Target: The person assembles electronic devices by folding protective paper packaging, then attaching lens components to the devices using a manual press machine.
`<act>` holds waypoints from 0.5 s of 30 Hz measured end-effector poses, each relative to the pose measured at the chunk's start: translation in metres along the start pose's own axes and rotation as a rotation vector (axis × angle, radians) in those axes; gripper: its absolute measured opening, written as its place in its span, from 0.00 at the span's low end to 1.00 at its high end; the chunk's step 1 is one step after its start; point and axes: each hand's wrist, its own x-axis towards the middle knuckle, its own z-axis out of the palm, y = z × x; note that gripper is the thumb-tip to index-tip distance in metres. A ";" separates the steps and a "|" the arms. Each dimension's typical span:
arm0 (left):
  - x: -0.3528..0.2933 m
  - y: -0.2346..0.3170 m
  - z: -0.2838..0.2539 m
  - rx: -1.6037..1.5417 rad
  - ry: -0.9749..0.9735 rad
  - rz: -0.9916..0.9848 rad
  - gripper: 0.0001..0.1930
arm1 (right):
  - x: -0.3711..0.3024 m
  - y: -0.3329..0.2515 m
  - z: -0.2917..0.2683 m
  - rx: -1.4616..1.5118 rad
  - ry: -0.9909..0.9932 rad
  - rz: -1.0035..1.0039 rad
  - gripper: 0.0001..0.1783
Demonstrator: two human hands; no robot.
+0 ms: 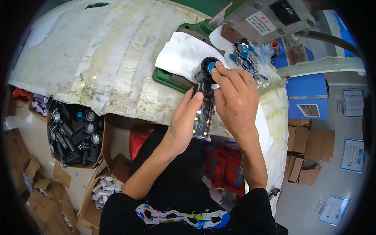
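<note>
My left hand [183, 124] is closed round the flat black body of a flashlight [201, 113], which has a clear cover and small yellow parts showing inside. Its round black head [203, 74] points up and away from me, over the edge of a white cloth [184, 55]. Bent over that head, my right hand [239, 96] pinches a round blue disc [211, 67] at the head's opening. Whether the disc is seated inside or only touching the rim, I cannot tell. The cloth covers much of a green metal base [169, 79].
A grey metal machine head [270, 19] overhangs the far right. Several silver and blue round caps [244, 58] lie beside it on the worn table [98, 58]. Below left stand a box of black flashlights [74, 133] and a carton of small white pieces [105, 190].
</note>
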 end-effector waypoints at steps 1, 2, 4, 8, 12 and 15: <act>-0.001 0.001 0.002 0.021 0.006 -0.003 0.19 | -0.001 0.000 0.001 -0.016 0.015 0.010 0.20; -0.001 0.001 0.003 0.045 0.011 -0.006 0.19 | 0.000 0.000 0.001 -0.012 0.010 0.014 0.20; 0.000 0.003 0.001 0.048 0.001 -0.015 0.19 | 0.001 -0.003 0.001 -0.052 0.033 0.035 0.19; 0.000 0.003 0.001 0.018 -0.038 -0.034 0.21 | -0.009 0.001 0.006 0.015 0.085 0.075 0.22; 0.005 0.000 -0.010 -0.043 -0.049 -0.068 0.23 | -0.022 0.008 0.005 0.357 0.040 0.201 0.25; 0.011 0.005 -0.020 -0.146 -0.180 -0.080 0.23 | -0.025 0.023 -0.004 0.499 0.141 0.236 0.23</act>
